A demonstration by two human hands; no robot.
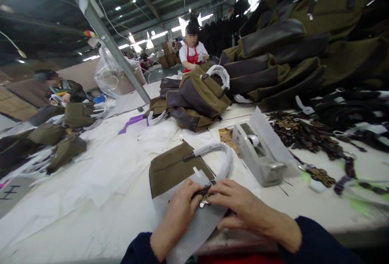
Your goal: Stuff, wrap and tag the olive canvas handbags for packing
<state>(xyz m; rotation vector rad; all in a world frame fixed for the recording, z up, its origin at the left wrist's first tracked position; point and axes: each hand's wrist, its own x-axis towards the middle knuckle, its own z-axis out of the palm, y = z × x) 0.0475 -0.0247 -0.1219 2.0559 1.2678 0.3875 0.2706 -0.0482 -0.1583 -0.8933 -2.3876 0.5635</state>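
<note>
An olive bag [170, 168] with dark trim lies on the white table in front of me. Its handle [227, 154], wrapped in white, arches up to the right. A translucent white sheet [202, 229] covers the near part of the bag. Over that sheet, my left hand [179, 205] and my right hand [243, 207] meet, fingertips closed on a dark strap charm with metal pieces [204, 195]. Both hands grip it from opposite sides. Fingers hide much of the charm and its attachment to the bag.
A grey tape dispenser [258, 158] stands right of the bag, with a white sheet [270, 134] leaning on it. Dark charms [304, 132] heap farther right. Olive bags [200, 97] pile behind. White sheets [112, 162] spread leftward. Two co-workers [193, 53] [62, 87] are beyond.
</note>
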